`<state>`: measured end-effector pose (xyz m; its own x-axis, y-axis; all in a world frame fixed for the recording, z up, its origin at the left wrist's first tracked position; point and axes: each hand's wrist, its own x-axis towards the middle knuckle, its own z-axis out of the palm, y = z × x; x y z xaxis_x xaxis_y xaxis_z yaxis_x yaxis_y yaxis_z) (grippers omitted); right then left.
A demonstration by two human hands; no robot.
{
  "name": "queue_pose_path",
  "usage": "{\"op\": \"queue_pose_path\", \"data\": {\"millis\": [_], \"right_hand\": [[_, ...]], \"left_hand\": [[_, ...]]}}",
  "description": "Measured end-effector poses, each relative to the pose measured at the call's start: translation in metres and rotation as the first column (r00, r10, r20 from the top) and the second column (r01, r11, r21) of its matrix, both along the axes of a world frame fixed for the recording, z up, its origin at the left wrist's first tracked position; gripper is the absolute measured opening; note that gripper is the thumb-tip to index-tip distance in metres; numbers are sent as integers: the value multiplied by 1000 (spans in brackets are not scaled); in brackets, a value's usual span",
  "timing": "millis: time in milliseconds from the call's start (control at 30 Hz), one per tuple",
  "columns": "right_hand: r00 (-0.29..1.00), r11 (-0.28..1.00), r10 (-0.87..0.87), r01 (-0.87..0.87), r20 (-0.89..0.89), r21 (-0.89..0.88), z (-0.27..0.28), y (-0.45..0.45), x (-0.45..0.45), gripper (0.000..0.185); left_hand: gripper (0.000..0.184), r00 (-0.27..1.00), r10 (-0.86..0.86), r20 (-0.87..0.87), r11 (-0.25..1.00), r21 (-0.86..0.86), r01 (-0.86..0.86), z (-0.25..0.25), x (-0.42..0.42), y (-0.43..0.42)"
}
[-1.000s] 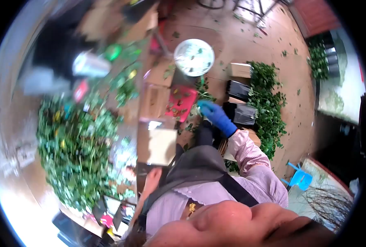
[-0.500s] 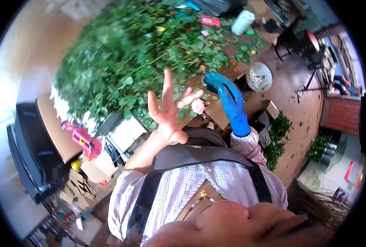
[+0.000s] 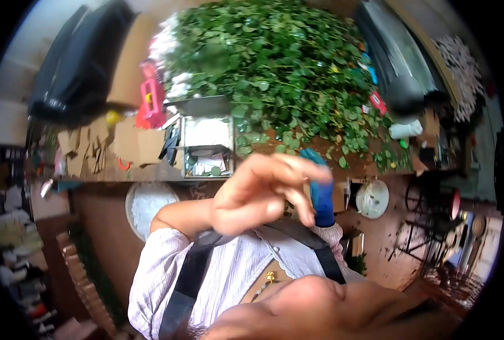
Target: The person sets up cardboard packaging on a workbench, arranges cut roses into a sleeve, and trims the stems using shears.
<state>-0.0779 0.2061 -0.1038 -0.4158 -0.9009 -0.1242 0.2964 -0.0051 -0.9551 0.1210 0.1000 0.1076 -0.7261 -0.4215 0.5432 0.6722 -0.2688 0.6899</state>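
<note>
My left hand (image 3: 257, 195), bare, is raised in front of the table's near edge. Its fingers are apart and bent, nothing shows between them, and the fingertips are blurred. Just behind them is my right hand (image 3: 323, 201) in a blue glove, partly covered by the left fingers; whether it holds anything is hidden. Beyond both hands, a large heap of green leafy stems (image 3: 280, 62) lies on the table (image 3: 150, 173). A metal box with papers (image 3: 208, 133) stands left of the heap, near the edge.
Black rolls (image 3: 88, 62) and a pink tool (image 3: 152, 99) lie at the left, with cardboard pieces (image 3: 144, 144). A white roll (image 3: 406, 130) is at the right. On the floor stand a white bucket (image 3: 372, 198) and a pale basin (image 3: 150, 207).
The view has swung from the floor to face the table. My bare left hand has risen and now overlaps the gloved right hand. The pink rose seen between the hands no longer shows.
</note>
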Motion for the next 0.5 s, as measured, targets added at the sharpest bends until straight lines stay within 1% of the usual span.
{"op": "queue_pose_path", "data": {"millis": [33,67,167,267,300,333,433,500], "right_hand": [[1000,999,29,-29,10,-25,-3,-5,2,45],[998,997,67,-67,14,-25,2,-11,5,44],[991,990,131,-131,4,-57,19,-31,22,41],[980,981,150,-164,-130,-105,37,-49,43,39],[975,979,153,-171,-158,-108,40,-56,52,39],[981,984,160,-167,-110,-66,44,-60,59,39],[970,980,195,-199,-145,-19,45,-80,81,40],[970,983,180,-185,-161,-13,51,-93,101,39]], "left_hand": [[25,992,-73,-102,997,-24,71,10,3,0],[31,987,-129,-92,992,1,129,24,10,1],[69,936,-311,-163,950,-32,310,30,20,-1],[71,861,-443,-250,873,98,478,37,32,-1],[69,852,-455,-258,863,109,493,38,37,-5],[67,844,-466,-266,853,120,509,40,43,-9],[44,785,-531,-319,772,200,603,37,60,-28],[40,761,-522,-385,789,122,603,37,73,-43]]}}
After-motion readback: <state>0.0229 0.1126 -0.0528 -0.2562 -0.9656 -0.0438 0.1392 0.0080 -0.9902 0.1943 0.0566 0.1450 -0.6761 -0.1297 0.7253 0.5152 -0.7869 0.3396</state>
